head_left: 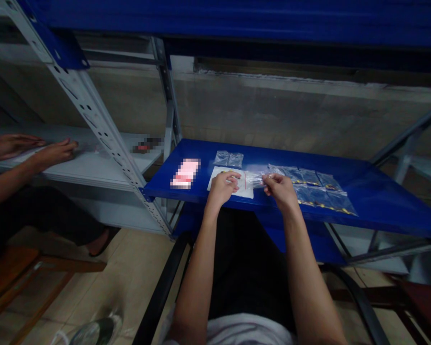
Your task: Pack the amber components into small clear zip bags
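Note:
My right hand (282, 188) pinches the end of a clear plastic zip bag (255, 178) between thumb and fingers. The bag lies sideways with its red-lined mouth towards my left hand (223, 188). That hand hovers over a white sheet (247, 192), fingers loosely bent and apart from the thumb, with nothing visible in them. A little yellow shows on the sheet behind the left fingers, mostly hidden. Right of my right hand, several clear bags (328, 200) with small yellow pieces along their lower edges lie in rows.
Two flat clear bags (229, 158) sit behind the sheet on the blue shelf table (388, 191). A blurred pink-and-white item (186, 173) lies at left. Beyond the metal upright (96, 127), another person's hands (53, 151) rest above a grey shelf. A blue beam (237, 21) crosses overhead.

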Demonstrator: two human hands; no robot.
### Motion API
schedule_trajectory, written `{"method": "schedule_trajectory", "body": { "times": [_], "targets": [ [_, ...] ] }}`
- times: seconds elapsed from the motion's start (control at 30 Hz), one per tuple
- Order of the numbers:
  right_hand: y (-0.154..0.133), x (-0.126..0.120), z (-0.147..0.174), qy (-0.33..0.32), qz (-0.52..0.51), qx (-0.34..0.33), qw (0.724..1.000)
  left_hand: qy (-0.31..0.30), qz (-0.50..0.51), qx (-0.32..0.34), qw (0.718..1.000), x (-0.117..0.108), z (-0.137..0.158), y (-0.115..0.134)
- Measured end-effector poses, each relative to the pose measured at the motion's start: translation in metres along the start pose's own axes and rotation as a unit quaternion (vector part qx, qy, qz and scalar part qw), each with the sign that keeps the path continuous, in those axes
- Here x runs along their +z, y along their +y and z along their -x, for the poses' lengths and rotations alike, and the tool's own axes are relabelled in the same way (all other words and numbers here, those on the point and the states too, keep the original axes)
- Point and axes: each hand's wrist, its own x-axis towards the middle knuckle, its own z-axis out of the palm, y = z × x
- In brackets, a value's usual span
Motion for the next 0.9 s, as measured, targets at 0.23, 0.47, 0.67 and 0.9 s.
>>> {"method": "schedule_trajectory", "body": {
  "times": [0.23, 0.47, 0.67, 0.9],
  "targets": [
    [-0.019, 0.009, -0.066, 0.004, 0.196, 0.015, 0.98, -0.052, -0.262, 0.132, 0.954, 0.001, -0.06, 0.002],
    [-0.04, 0.038, -0.082, -0.049, 0.308, -0.031, 0.95, -0.07, -0.342, 0.143, 0.926, 0.017, -0.067, -0.02],
    [-0.057, 0.053, -0.085, -0.127, 0.489, -0.037, 0.862, -0.067, -0.375, 0.153, 0.912, 0.018, -0.07, -0.033],
    [-0.072, 0.06, -0.082, -0.152, 0.541, -0.042, 0.826, -0.071, -0.369, 0.138, 0.916, 0.018, -0.071, -0.032]
  ]
}}
